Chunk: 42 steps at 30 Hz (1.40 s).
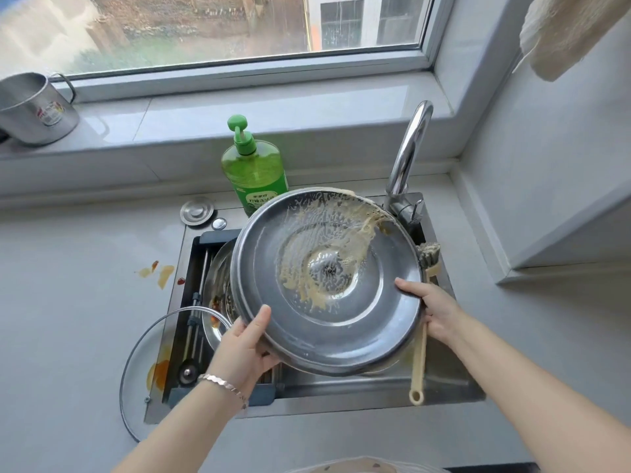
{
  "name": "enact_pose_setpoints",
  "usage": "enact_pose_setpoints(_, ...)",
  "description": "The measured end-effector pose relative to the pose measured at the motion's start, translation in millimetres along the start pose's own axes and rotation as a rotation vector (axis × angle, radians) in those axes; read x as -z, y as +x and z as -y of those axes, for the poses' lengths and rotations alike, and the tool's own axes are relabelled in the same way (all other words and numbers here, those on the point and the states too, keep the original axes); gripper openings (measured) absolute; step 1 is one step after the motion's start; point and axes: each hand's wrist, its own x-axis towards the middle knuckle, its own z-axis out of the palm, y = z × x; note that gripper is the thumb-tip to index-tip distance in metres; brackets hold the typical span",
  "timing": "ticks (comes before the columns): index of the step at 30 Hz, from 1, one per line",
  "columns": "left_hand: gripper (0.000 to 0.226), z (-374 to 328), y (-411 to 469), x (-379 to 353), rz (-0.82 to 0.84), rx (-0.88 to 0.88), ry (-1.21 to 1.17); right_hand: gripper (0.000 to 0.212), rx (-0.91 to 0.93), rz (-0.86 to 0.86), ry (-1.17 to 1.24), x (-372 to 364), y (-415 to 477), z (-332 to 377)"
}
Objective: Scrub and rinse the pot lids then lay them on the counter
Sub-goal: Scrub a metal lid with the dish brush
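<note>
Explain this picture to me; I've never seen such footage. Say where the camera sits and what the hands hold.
There is no machine: a person wears one camera on the head, looking down at their hands. The left hand and right hand grip the rim of a steel lid, smeared with yellowish foam, tilted over the sink. A long-handled brush is beside the right hand. A glass lid rests across the sink's left edge and the counter; a soap bottle stands behind.

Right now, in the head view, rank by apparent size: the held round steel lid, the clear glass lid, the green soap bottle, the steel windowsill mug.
1. round steel lid
2. clear glass lid, partly hidden
3. green soap bottle and steel mug: alike, mug farther; unranked
</note>
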Motion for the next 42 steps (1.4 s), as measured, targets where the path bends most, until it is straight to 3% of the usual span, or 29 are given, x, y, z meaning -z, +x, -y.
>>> enact_pose_setpoints(7,0.034,-61.0,26.3,19.2,0.096,0.072,0.292,0.029,-0.095,0.172,-0.303,43.5,-2.6,32.4)
enact_pose_setpoints(16,0.076,-89.5,41.4,-28.9,0.497,0.23,0.802,0.048,0.022,0.426,-0.594,4.5,-13.9,76.9)
enact_pose_setpoints(18,0.063,-88.0,39.5,-31.9,0.519,0.246,0.887,0.064,0.126,0.36,-0.658,-1.7,-12.4,81.3)
enact_pose_setpoints(21,0.026,-83.0,35.6,-30.3,0.481,0.21,0.946,0.095,0.405,0.083,-0.866,-8.2,-4.4,78.7)
enact_pose_setpoints(26,0.021,-67.7,22.7,-27.1,0.405,0.152,0.823,0.061,0.959,-0.528,-1.35,-20.1,-18.5,57.7)
enact_pose_setpoints(28,0.024,-61.6,16.6,-24.1,0.357,0.159,0.717,0.06,1.016,-0.488,-1.287,-27.9,-27.8,47.7)
enact_pose_setpoints(33,0.045,-54.1,7.6,-23.3,0.321,0.138,0.526,0.056,0.911,-0.126,-1.296,-54.8,-55.2,8.0)
enact_pose_setpoints(36,0.054,-48.7,4.2,-27.9,0.29,0.035,0.537,0.059,1.023,-0.031,-1.296,-72.7,-68.4,-15.7)
enact_pose_setpoints(38,0.057,-46.3,3.1,-28.8,0.284,-0.022,0.54,0.059,0.987,-0.022,-1.317,-74.1,-67.4,-6.2)
enact_pose_setpoints(40,0.054,-46.7,0.9,-29.3,0.277,-0.032,0.496,0.055,0.845,-0.111,-1.247,-60.5,-54.5,15.2)
enact_pose_setpoints(42,0.052,-48.1,-5.5,-32.8,0.287,-0.042,0.48,0.053,0.843,-0.196,-1.116,-54.1,-48.7,24.2)
